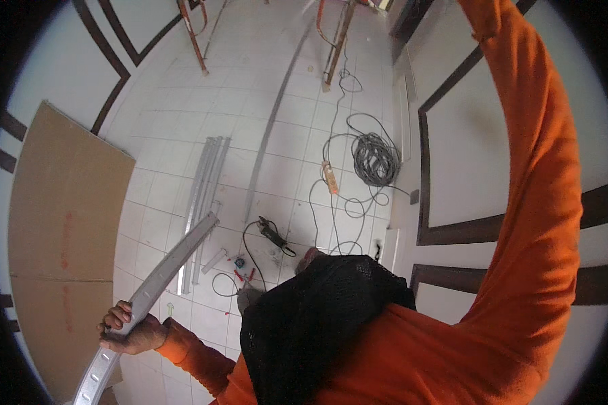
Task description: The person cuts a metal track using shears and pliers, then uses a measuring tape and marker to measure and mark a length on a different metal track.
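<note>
Head view: left hand [134, 329] reaches out low left, curled closed around a long metal channel [175, 262], gripping it; the channel slants from the lower left edge, far end overlapping the loose metal strips [208, 177] on the tiled floor [182, 115], contact unclear. Right arm [537, 135] arches up past the top edge; right hand out of frame, can't tell its state. I see a power tool [272, 234], a cable coil [375, 160] right, a cardboard sheet [67, 202] left. Black mesh cloth [311, 324] blocks some floor.
</note>
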A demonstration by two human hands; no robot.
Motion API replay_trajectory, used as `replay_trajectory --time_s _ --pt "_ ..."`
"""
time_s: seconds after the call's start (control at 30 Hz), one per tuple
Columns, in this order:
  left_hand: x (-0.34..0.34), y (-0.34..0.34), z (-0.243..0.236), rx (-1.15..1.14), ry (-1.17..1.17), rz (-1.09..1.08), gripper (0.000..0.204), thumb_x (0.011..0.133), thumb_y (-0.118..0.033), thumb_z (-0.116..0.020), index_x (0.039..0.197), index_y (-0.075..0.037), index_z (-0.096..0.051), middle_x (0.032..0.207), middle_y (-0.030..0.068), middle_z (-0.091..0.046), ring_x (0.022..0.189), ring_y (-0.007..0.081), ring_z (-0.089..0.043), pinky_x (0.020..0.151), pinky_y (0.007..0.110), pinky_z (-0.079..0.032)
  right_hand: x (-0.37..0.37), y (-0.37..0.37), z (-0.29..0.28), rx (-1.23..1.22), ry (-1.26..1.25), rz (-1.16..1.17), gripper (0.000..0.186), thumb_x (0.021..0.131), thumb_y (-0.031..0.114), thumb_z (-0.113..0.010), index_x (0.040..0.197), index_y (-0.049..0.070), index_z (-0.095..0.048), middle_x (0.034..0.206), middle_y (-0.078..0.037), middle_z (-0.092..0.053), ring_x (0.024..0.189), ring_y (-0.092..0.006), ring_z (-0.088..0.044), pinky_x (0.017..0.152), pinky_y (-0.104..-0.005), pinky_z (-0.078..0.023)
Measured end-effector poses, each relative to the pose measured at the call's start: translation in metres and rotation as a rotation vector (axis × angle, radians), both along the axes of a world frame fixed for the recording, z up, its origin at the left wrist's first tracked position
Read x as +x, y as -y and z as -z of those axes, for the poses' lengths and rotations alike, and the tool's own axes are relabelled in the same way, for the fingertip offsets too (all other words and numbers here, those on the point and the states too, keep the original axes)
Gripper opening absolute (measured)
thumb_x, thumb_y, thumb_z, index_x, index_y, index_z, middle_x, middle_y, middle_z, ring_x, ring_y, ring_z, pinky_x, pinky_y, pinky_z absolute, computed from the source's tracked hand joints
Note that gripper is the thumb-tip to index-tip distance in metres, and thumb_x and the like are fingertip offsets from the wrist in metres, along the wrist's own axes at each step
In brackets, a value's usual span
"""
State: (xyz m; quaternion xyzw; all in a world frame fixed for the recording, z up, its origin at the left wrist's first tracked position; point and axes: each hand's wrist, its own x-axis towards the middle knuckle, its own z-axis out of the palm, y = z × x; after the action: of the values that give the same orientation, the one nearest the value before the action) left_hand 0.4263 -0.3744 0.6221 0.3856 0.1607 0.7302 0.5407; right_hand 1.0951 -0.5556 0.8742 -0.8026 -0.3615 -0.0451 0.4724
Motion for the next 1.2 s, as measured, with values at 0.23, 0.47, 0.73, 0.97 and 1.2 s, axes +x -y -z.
replay_trajectory --time_s 0.23,0.47,0.73,0.97,1.2 --pt "0.022 0.005 -0.012 -0.024 0.123 -0.149 0.034 0.096 -0.043 -0.056 0.093 -0.01 -0.051 0.072 -0.0008 -0.039 0.063 0.0132 -0.041 0.06 0.029 -0.039 0.0 0.04 -0.137 -0.117 0.083 0.091 0.056 0.094 0.017 -0.06 0.145 0.005 -0.041 0.087 -0.012 -0.069 0.06 -0.0232 -0.064 0.049 -0.0369 -0.053" --pt "0.076 -0.009 -0.023 -0.05 0.141 -0.16 0.034 0.101 -0.042 -0.051 0.099 -0.009 -0.051 0.071 -0.0015 -0.035 0.06 0.0107 -0.037 0.057 0.027 -0.033 0.016 0.023 -0.133 -0.037 0.063 0.187 0.042 0.094 0.021 -0.061 0.13 0.002 -0.051 0.086 -0.013 -0.071 0.059 -0.0211 -0.068 0.051 -0.0359 -0.055" --pt "0.155 -0.103 0.031 0.021 0.174 -0.118 0.034 0.098 -0.041 -0.055 0.103 -0.008 -0.052 0.08 0.0017 -0.043 0.069 0.0128 -0.044 0.063 0.028 -0.039 0.124 -0.051 -0.182 0.013 0.309 0.249 0.034 0.085 0.02 -0.067 0.109 -0.004 -0.064 0.083 -0.015 -0.072 0.06 -0.0247 -0.07 0.049 -0.0354 -0.055" --pt "0.307 -0.148 -0.045 -0.021 0.264 -0.409 0.04 0.088 -0.047 -0.065 0.081 -0.009 -0.057 0.07 0.004 -0.052 0.061 0.0189 -0.05 0.053 0.032 -0.04 0.301 -0.151 -0.234 0.111 0.43 0.253 0.04 0.081 0.027 -0.067 0.108 -0.002 -0.068 0.086 -0.015 -0.073 0.074 -0.0239 -0.072 0.072 -0.0363 -0.056" --pt "0.361 -0.211 -0.042 0.073 0.225 -0.233 0.041 0.09 -0.049 -0.06 0.091 -0.008 -0.059 0.078 0.007 -0.057 0.065 0.0228 -0.051 0.057 0.036 -0.044 0.415 -0.241 -0.243 0.553 0.096 0.098 0.026 0.083 0.024 -0.072 0.086 -0.001 -0.066 0.072 -0.011 -0.066 0.058 -0.023 -0.064 0.054 -0.0373 -0.053"
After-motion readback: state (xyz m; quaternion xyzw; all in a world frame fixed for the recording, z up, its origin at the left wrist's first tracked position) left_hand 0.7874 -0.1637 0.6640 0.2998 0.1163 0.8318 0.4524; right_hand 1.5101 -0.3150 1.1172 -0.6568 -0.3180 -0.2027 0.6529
